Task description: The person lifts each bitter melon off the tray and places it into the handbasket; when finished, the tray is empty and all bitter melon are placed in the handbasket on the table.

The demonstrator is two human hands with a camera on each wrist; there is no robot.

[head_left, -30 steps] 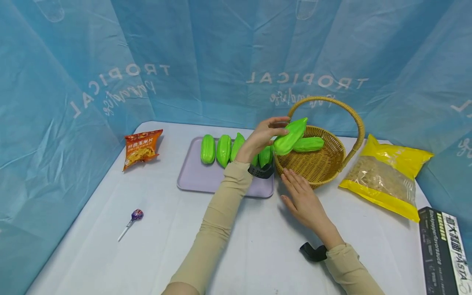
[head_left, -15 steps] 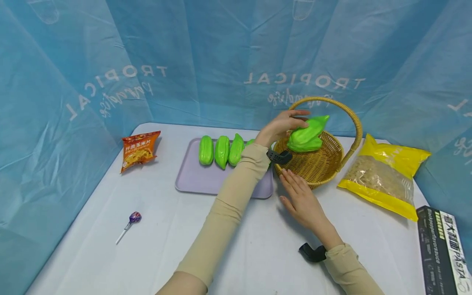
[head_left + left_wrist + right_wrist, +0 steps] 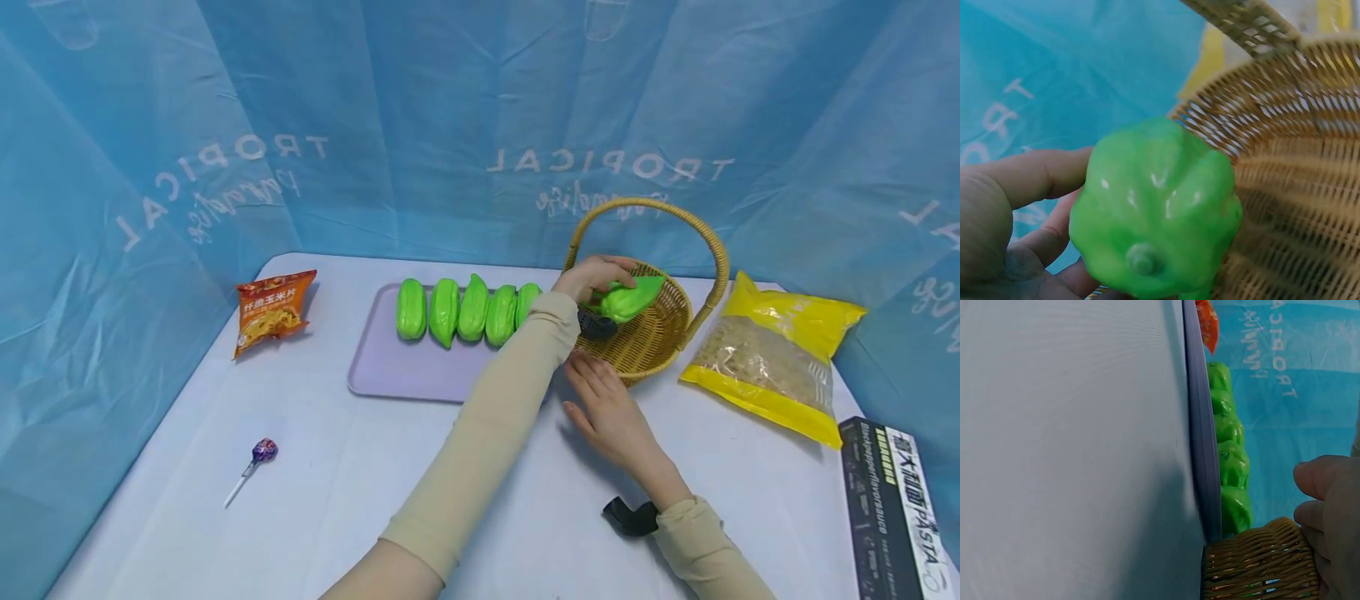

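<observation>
My left hand holds a glossy green ribbed gourd with a pointed tip, low inside the wicker basket. In the left wrist view, thumb and fingers curl round one side of this gourd, whose stubby end faces the camera. A second gourd in the basket is mostly hidden beneath it. My right hand rests with straight fingers against the basket's near left side. The right wrist view shows that hand at the wicker wall.
Several similar gourds lie in a row on the lilac tray, left of the basket. An orange snack bag and a lollipop lie further left. At right are a yellow bag and a black pasta box. The basket handle arches overhead.
The left hand has carried the gourd rightward from the basket's left rim, then down into it, over the gourd lying there. The right hand has kept its place at the basket.
</observation>
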